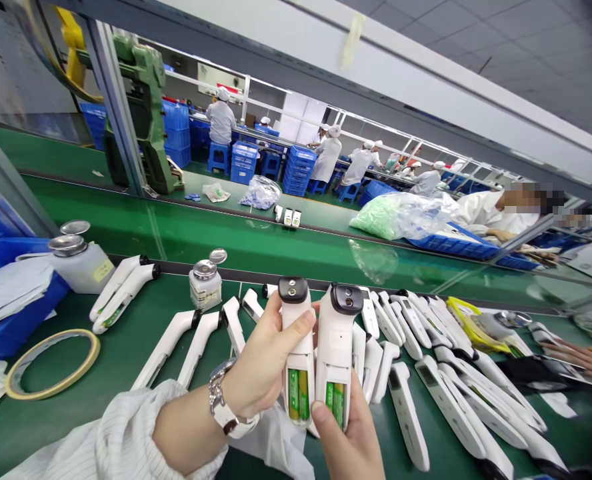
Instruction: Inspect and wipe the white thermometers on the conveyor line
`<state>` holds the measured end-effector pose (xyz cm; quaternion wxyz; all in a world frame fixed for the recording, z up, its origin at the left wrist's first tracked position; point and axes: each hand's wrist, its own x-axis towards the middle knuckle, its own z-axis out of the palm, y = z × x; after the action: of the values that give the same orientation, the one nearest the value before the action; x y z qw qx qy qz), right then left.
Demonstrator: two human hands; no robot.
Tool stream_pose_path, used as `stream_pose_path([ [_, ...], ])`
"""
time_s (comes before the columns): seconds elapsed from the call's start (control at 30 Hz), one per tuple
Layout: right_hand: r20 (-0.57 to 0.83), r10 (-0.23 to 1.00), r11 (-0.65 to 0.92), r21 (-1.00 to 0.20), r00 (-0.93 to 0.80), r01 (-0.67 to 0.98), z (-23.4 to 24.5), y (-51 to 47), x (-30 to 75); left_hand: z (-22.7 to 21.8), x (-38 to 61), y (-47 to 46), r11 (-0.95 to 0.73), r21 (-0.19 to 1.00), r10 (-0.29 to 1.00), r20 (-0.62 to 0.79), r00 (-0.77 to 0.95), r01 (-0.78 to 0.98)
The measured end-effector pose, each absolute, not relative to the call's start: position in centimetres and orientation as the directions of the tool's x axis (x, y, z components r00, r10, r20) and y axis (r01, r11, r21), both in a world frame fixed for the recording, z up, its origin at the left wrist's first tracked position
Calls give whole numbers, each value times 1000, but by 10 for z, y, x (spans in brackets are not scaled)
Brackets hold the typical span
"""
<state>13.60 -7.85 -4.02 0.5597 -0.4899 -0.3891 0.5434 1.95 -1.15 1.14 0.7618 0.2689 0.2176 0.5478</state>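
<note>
My left hand (261, 363) is wrapped round a white handheld thermometer (297, 347) held upright, its black sensor head on top and its open battery bay showing green batteries. Right beside it, my right hand (349, 437) grips a second white thermometer (337, 353) from below, with its battery bay also open. The two devices stand side by side and nearly touch. A watch sits on my left wrist. A white cloth (276, 440) lies under my hands.
Several white thermometers (441, 373) lie on the green bench (126, 353). A tape roll (51, 363), two dispenser bottles (205, 283) and a blue bin (6, 293) sit at the left. Another person's hand (579, 357) rests at the right. Seated workers and blue crates stand beyond the green conveyor belt (256, 243).
</note>
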Motion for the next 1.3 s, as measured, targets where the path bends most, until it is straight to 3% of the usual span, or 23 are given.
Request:
stream_pose_path([
  [0.33,-136,989,-114,-943,50,-313,-41,-75,140,11,17,-7,384,604,877,0,481,-699],
  [0.6,-77,997,-79,-976,-22,-202,-45,-74,147,7,18,-5,388,611,879,-21,476,-690],
  [0.87,-166,986,-160,-968,17,-194,-38,-76,143,7,17,-7,344,652,906,-43,420,-676],
  [1.07,-131,991,-126,-982,25,-137,-40,-75,145,6,18,-8,351,660,905,-56,422,-664],
  [1.17,-139,990,-133,-977,24,-169,-43,-75,145,6,18,-8,344,664,906,-50,419,-664],
  [1.3,-162,987,-148,-929,14,-340,-45,-73,144,9,19,-7,352,647,906,-55,420,-676],
])
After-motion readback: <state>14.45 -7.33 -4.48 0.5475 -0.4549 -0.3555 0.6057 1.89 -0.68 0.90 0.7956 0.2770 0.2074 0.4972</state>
